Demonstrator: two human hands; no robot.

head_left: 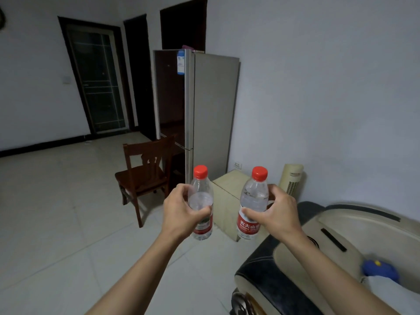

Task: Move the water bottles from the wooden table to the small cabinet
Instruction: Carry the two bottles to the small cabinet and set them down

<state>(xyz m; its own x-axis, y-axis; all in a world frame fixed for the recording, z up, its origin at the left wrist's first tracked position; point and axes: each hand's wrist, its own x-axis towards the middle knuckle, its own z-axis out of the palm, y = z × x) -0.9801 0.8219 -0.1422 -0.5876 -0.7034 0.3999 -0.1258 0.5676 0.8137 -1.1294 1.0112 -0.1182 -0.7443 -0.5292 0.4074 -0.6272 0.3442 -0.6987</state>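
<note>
I hold two clear water bottles with red caps and red labels, both upright in the air in front of me. My left hand grips the left bottle around its middle. My right hand grips the right bottle the same way. Just behind the bottles, low on the floor against the wall, stands a small cream cabinet, its top partly hidden by the bottles. The wooden table is not in view.
A dark wooden chair stands left of the cabinet. A tall grey fridge is behind it. A cream tower fan is by the wall. A cream and black massage chair fills the lower right. Pale tiled floor spreads to the left.
</note>
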